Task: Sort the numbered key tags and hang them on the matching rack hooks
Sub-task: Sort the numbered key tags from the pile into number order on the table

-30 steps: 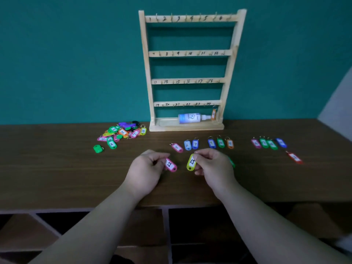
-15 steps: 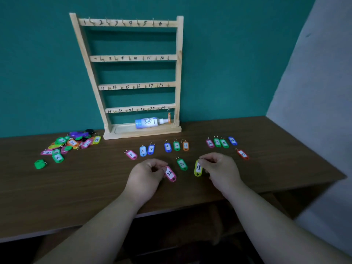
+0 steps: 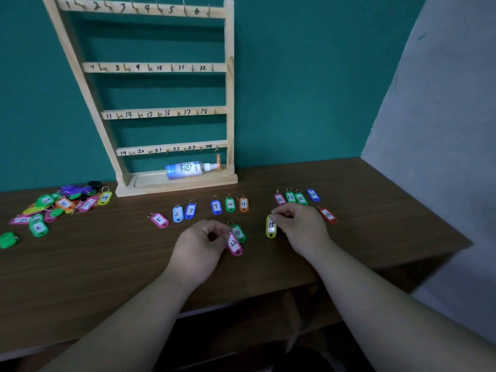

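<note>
Over the bench, the left hand pinches pink tag 22; the right hand pinches a yellow tag. Sorted tags lie before the rack.

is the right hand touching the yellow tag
Touching: the head view shows the right hand pinching the yellow tag by its top end.

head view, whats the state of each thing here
left hand, pinching tag 22
right hand, pinching yellow tag
rack, upright, one orange tag hung by 24
bottle, lying on its side in rack base
tag pile, unsorted, left of rack
</note>
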